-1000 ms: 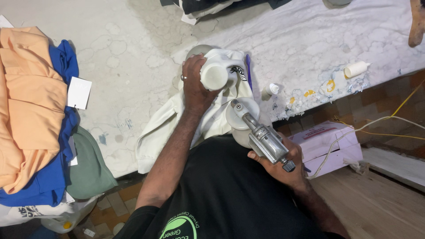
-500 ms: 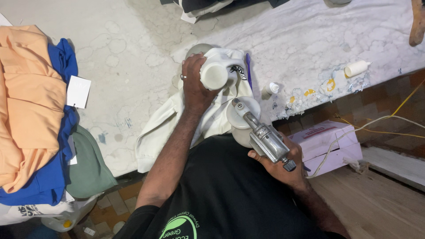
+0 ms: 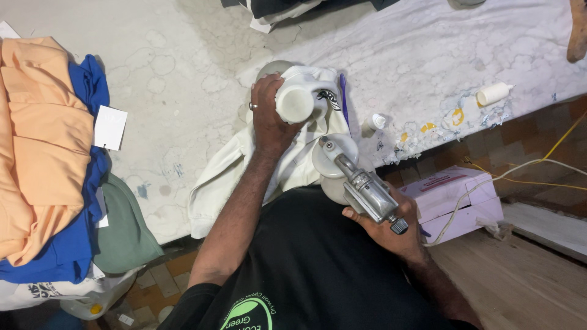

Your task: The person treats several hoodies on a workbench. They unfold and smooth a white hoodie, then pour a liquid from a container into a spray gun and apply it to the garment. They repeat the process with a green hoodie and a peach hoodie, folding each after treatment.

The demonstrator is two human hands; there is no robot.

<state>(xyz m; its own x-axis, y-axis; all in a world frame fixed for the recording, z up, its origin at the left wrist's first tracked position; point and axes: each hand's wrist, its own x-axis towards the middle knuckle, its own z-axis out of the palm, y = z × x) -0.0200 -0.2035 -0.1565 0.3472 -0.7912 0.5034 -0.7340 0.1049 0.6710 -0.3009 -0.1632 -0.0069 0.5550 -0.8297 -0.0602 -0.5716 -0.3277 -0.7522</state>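
- White bottle [image 3: 295, 102] being gripped in the left hand [image 3: 269, 119], fingers wrapped around its body, flat end facing up toward the camera.
- Wearing a ring [image 3: 252, 106] on one finger of that hand.
- Hovering over a cream garment [image 3: 293, 162], bunched on the table [image 3: 183, 91] and hanging off the near edge.
- Showing a small dark print [image 3: 327, 98] on the garment just right of the bottle, with a purple pen-like stick [image 3: 343, 98] lying beside it.
- Metal spray gun [image 3: 367, 192] being clasped in the right hand [image 3: 391, 229], fingers closed around the grip, nozzle pointing up and left toward the garment.
- Carrying a round pale cup [image 3: 333, 156] at the gun's front, just below and right of the bottle; touching or not, cannot tell.
- Resting at the table's right: a small dropper bottle [image 3: 374, 121] near the gun and a larger white tube [image 3: 493, 93] farther off, among yellow and blue stains.
- Lying stacked at the left: orange cloth [image 3: 43, 140] over blue cloth [image 3: 79, 238], a green piece [image 3: 125, 235] beneath, a white tag [image 3: 110, 128] sticking out.
- Sitting on the wooden floor at right: a pink-and-white box [image 3: 455, 198], with white and yellow cables [image 3: 520, 174] running over it.
- Wearing a black shirt [image 3: 318, 275] with a green print at the chest.
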